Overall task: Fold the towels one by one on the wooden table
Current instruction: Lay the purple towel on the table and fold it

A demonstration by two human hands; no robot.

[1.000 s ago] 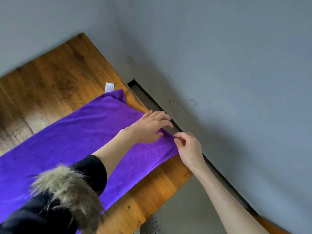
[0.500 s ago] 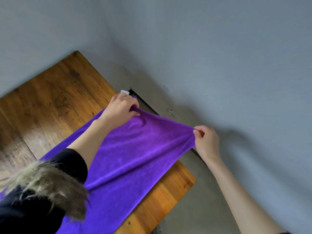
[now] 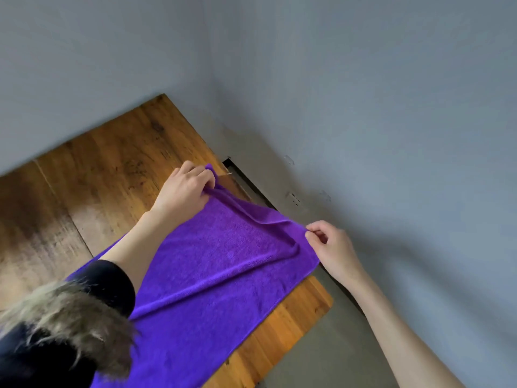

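The purple towel (image 3: 223, 275) lay lengthwise across the wooden table (image 3: 106, 169), its far end lifted slightly off the surface and drawn taut between two hands, with a soft ridge running along that raised edge. The left hand (image 3: 186, 191) gripped the far left corner, fingers curled round a bunch of cloth just above the tabletop. The right hand (image 3: 331, 247) pinched the far right corner between thumb and fingertips, out beyond the table's edge near the grey wall (image 3: 363, 107). The rest of the towel stayed flat on the wood, its near end hidden beneath a black sleeve (image 3: 112, 287) trimmed with fur (image 3: 64, 317).

Judging by how things lay, folding of this towel had barely begun: both far corners were held, but no layer had yet been laid over another. The first fold, any further folds and smoothing all seemed to remain. No other towels showed in view, so how many were left could not be told
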